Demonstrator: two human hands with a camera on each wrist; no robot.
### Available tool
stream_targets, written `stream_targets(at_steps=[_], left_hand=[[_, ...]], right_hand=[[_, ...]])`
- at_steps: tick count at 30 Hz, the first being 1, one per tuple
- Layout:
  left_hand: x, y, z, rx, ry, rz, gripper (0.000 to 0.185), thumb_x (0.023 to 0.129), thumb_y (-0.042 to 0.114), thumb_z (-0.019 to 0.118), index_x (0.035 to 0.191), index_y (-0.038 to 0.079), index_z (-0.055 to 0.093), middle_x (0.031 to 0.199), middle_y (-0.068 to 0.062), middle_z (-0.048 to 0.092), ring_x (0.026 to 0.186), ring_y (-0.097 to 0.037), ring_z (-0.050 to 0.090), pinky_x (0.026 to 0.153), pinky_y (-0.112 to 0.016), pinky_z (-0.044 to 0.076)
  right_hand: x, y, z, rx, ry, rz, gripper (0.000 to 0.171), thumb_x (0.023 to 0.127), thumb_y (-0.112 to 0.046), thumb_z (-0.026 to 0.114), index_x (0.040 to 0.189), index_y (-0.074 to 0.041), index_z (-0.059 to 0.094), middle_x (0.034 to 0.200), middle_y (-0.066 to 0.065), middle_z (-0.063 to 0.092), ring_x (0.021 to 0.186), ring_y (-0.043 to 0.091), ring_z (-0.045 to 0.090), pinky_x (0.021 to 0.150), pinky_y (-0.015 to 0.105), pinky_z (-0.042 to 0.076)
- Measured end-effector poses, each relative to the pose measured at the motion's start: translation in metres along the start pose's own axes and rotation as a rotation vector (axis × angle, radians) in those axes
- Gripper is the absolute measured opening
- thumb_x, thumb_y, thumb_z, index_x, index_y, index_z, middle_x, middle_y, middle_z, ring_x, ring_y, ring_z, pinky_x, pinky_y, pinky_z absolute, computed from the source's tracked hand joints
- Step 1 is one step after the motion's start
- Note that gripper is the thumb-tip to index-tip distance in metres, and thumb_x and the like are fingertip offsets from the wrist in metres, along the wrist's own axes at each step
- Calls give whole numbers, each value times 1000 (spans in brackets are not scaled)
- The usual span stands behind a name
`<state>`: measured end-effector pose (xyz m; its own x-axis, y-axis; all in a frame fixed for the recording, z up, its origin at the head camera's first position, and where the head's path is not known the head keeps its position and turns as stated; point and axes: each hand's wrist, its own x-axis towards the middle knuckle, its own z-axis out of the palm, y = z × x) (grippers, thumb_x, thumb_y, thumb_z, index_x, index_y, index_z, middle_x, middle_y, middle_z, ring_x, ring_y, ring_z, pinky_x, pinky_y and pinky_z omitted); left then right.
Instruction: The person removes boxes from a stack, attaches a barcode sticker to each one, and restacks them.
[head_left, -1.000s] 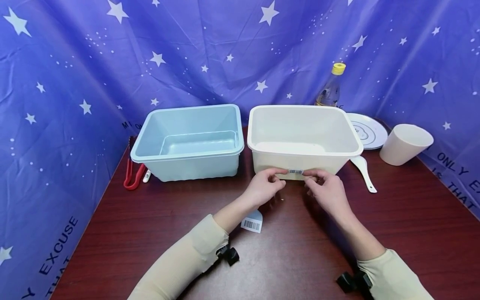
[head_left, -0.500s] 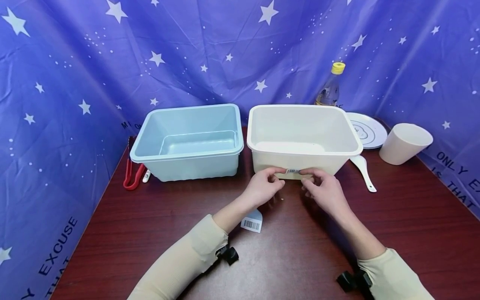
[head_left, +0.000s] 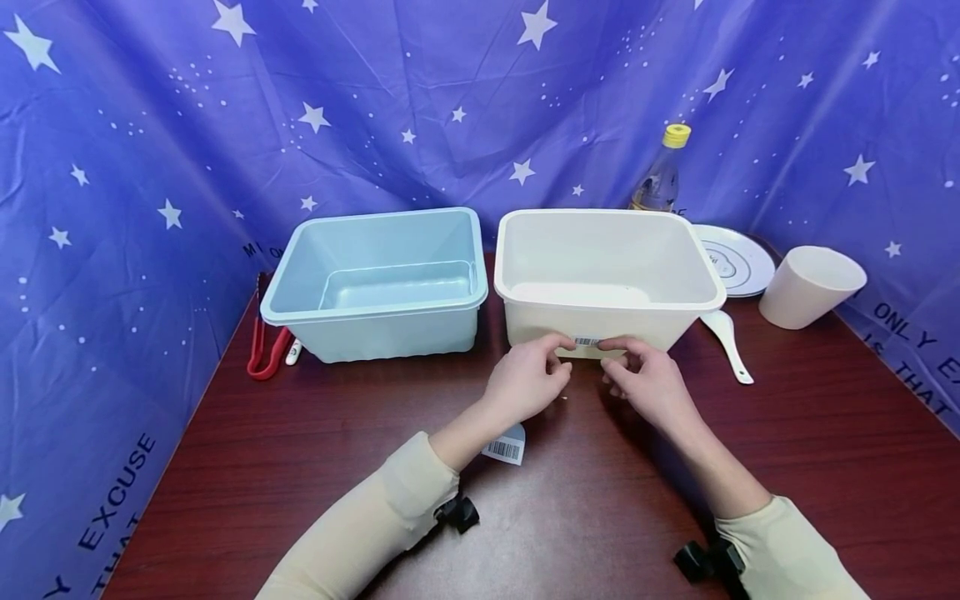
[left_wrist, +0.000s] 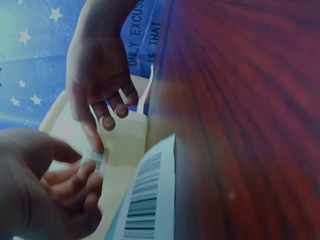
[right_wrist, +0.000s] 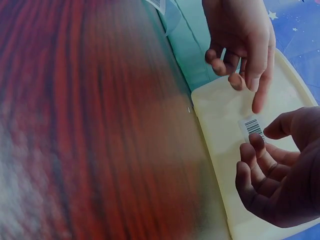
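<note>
A cream tub (head_left: 611,297) stands on the dark wooden table (head_left: 300,467), right of a light blue tub (head_left: 390,335). A small barcode sticker (head_left: 587,341) lies flat on the cream tub's near wall, also seen as the sticker (right_wrist: 252,127) in the right wrist view. My left hand (head_left: 528,379) has its index fingertip against the wall at the sticker's left end, the other fingers loosely curled. My right hand (head_left: 651,383) pinches the sticker's right end between thumb and index finger. A second barcode label (head_left: 504,446) lies on the table under my left forearm.
Red tongs (head_left: 262,354) and a white pen (head_left: 292,352) lie left of the blue tub. Right of the cream tub are a white spoon (head_left: 729,337), a plate (head_left: 738,262), a cream cup (head_left: 810,287) and a yellow-capped bottle (head_left: 663,175). Starred blue cloth hangs around the table.
My left hand has slid a little to the right along the tub wall, so less of the sticker shows between the two hands. The tubs have not moved.
</note>
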<state>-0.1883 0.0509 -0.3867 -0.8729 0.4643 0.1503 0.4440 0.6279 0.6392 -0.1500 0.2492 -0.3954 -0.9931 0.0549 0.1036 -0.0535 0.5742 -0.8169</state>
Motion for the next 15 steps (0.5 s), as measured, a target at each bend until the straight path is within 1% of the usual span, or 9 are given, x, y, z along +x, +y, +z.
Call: stream_targets(at_steps=[3, 5, 6, 7, 9, 15], left_hand=[[2, -5, 2, -179, -71, 10, 37, 97, 16, 66, 133, 18, 63, 77, 10, 63, 58, -9, 63, 64, -22, 48], [4, -9, 3, -256, -91, -2, 39, 97, 14, 66, 136, 16, 61, 78, 8, 64, 56, -15, 65, 65, -22, 49], [5, -11, 4, -276, -93, -12, 39, 97, 13, 66, 136, 15, 61, 78, 7, 64, 54, -17, 66, 66, -22, 50], [5, -13, 3, -291, -93, -26, 39, 97, 13, 66, 136, 15, 61, 78, 6, 64, 54, -19, 67, 65, -22, 51], [6, -14, 2, -290, -80, -39, 37, 97, 13, 66, 134, 14, 62, 78, 6, 64, 54, -20, 67, 65, -22, 50], [3, -17, -9, -268, -68, -50, 28, 97, 14, 66, 125, 14, 67, 74, 5, 63, 55, -17, 64, 64, -26, 48]], right_hand=[[0, 0, -1, 0, -6, 3, 27, 95, -6, 63, 121, -2, 67, 76, 12, 70, 59, 21, 63, 52, 27, 50], [-1, 0, -1, -1, -11, 5, 27, 95, -7, 63, 122, -2, 67, 76, 12, 70, 59, 22, 63, 52, 27, 50], [-1, 0, -1, -2, -13, 6, 27, 95, -7, 63, 122, -2, 67, 76, 13, 70, 59, 22, 64, 52, 27, 50], [-1, 0, -1, -2, -16, 7, 27, 95, -7, 63, 122, -2, 67, 76, 12, 70, 59, 23, 64, 52, 27, 50], [-1, -1, -1, -4, -21, 10, 27, 95, -7, 63, 121, -2, 67, 76, 12, 70, 60, 23, 64, 53, 27, 49], [-1, -2, 2, 0, -35, 8, 21, 96, -7, 64, 114, 1, 69, 74, 10, 69, 59, 20, 63, 54, 28, 52]])
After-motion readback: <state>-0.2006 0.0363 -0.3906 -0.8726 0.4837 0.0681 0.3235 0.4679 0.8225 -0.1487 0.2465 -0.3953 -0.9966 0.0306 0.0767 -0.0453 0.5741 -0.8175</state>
